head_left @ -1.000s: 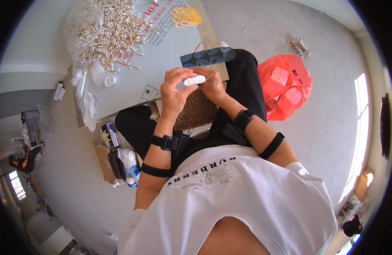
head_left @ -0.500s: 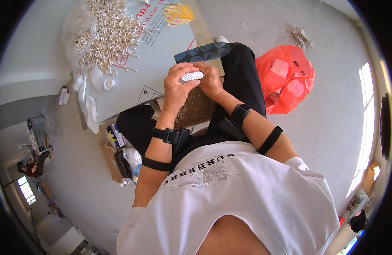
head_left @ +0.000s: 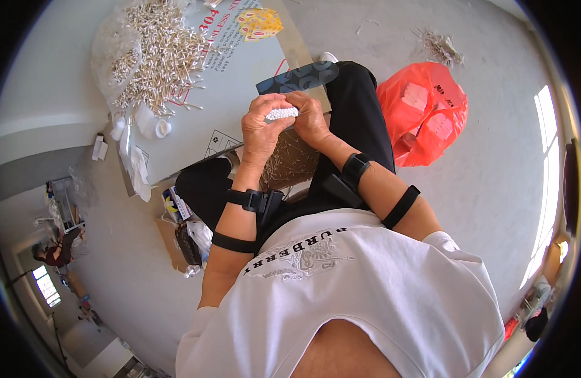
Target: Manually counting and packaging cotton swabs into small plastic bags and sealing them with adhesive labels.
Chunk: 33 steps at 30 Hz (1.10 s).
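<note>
Above my lap I hold a tight bundle of cotton swabs [head_left: 282, 113] with their white tips facing me. My left hand [head_left: 260, 129] wraps the bundle's left side, thumb below and fingers over the top. My right hand [head_left: 309, 120] closes on its right end. The sticks and some fingertips are hidden behind the hands. Just beyond lies a dark, see-through patterned strip [head_left: 297, 78] across the table's edge and my leg. Below my hands, a cardboard box [head_left: 303, 165] between my legs holds loose swabs.
A big heap of loose cotton swabs [head_left: 168, 53] and a clear plastic bag [head_left: 105, 69] cover the table's [head_left: 240, 82] far left. A yellow printed packet [head_left: 260, 24] lies at the back. On the floor stand a red plastic bag [head_left: 423, 94] to the right and bagged items [head_left: 199, 234] to the left.
The bundle and both hands have shifted very slightly left, with the grip unchanged. The surroundings have shifted a little in view.
</note>
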Each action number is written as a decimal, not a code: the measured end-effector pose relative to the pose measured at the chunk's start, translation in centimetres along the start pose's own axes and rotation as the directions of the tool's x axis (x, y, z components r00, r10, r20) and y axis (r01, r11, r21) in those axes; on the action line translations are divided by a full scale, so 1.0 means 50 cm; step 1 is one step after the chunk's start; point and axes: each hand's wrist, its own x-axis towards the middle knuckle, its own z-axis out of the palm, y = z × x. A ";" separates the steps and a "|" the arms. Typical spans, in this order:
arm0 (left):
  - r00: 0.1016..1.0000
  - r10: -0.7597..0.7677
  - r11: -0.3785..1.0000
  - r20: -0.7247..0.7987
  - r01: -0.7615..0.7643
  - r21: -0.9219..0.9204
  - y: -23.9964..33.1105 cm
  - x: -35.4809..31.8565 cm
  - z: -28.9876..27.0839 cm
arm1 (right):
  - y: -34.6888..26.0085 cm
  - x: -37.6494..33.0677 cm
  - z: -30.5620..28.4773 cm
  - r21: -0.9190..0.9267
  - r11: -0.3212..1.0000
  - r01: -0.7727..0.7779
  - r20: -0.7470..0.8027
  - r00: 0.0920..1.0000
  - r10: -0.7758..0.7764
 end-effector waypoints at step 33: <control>0.992 -0.124 0.977 -0.011 0.120 -0.178 -0.008 -0.003 -0.004 | 0.003 -0.007 -0.001 -0.023 0.998 -0.057 0.096 0.994 0.059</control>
